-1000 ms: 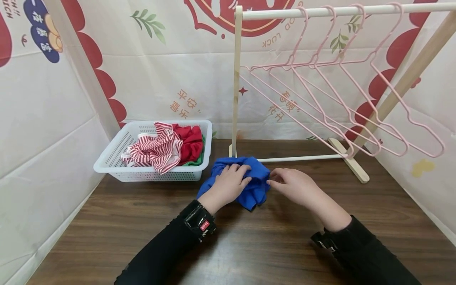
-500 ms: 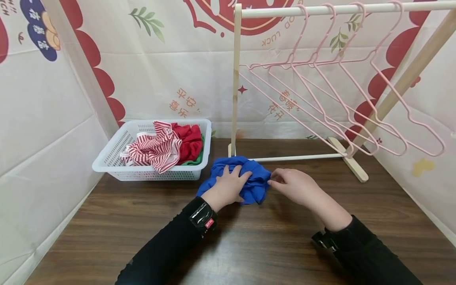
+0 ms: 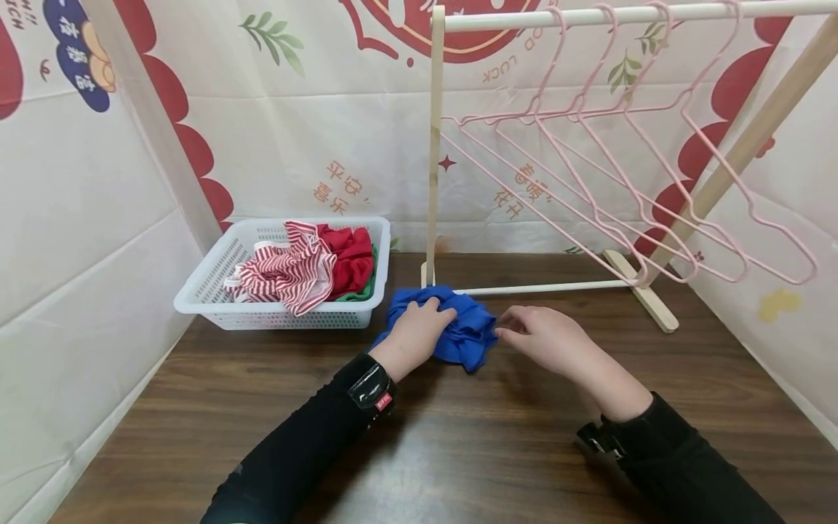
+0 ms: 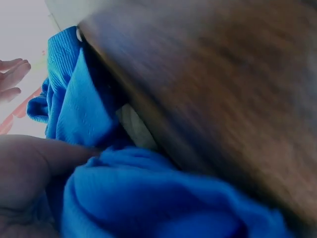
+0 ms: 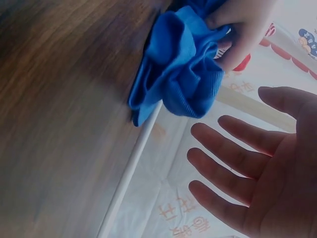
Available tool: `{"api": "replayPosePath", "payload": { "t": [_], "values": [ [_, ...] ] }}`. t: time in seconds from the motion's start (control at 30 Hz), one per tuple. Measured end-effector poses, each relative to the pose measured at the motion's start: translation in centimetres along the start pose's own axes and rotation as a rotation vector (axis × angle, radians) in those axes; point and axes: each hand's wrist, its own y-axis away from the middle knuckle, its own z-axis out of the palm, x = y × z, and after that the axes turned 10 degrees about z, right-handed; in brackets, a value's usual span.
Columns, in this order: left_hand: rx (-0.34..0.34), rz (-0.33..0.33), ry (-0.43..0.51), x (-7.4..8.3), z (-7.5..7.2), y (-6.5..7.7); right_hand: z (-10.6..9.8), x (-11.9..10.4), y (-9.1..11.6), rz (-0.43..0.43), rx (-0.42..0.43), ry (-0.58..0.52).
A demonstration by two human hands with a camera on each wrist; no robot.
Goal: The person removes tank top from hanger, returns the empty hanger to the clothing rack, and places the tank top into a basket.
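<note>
A crumpled blue garment point(image 3: 470, 336) with ribbed edges lies on the wooden table by the rack's left foot. My left hand point(image 3: 414, 336) grips it from above; in the left wrist view the thumb point(image 4: 44, 161) presses into the folds, while most other fingers are hidden. In the right wrist view, that same left hand point(image 5: 243, 25) has its fingers tucked into the cloth point(image 5: 190, 74). Just right of the garment is my right hand point(image 3: 553, 340), its fingers point(image 5: 233, 153) spread and loosely bent, with nothing held.
At the left stands a white plastic basket point(image 3: 288, 318) with a red-and-white striped cloth point(image 3: 297, 269), a red cloth point(image 3: 353, 262) and a green one point(image 3: 358, 292). Several pink hangers point(image 3: 592, 182) hang from the wooden rack point(image 3: 437, 145). Printed fabric walls point(image 3: 275, 145) enclose the table.
My left hand's fingers were spread flat over the garment half a second ago and are now drawn in on it. The garment's near edge has shifted slightly. My right hand stays almost still.
</note>
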Motion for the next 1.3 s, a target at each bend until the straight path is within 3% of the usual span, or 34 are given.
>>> {"api": "replayPosePath", "payload": {
  "t": [0.2, 0.5, 0.73, 1.0, 1.13, 1.3],
  "values": [
    [0.041, -0.014, 0.072, -0.6, -0.8, 0.4, -0.8, 0.1, 0.3, 0.015, -0.001, 0.014],
    [0.182, -0.061, 0.346, -2.1, -1.7, 1.5, -1.6, 0.4, 0.7, -0.004, 0.018, -0.005],
    [0.277, -0.177, 0.590, -3.0, -1.8, 2.5, -1.7, 0.5, 0.8, 0.007, 0.014, -0.016],
    [0.358, -0.230, 0.823, -3.1, -2.5, 3.7, -1.9, 0.2, 0.8, 0.006, 0.037, -0.028],
    [0.404, -0.242, 0.895, -3.1, -3.1, 4.5, -2.3, -0.1, 0.9, 0.008, 0.053, -0.041],
    [0.482, -0.233, 0.886, -3.2, -4.6, 5.5, -2.8, -0.7, 0.9, 0.006, 0.070, -0.066]
  ]
}}
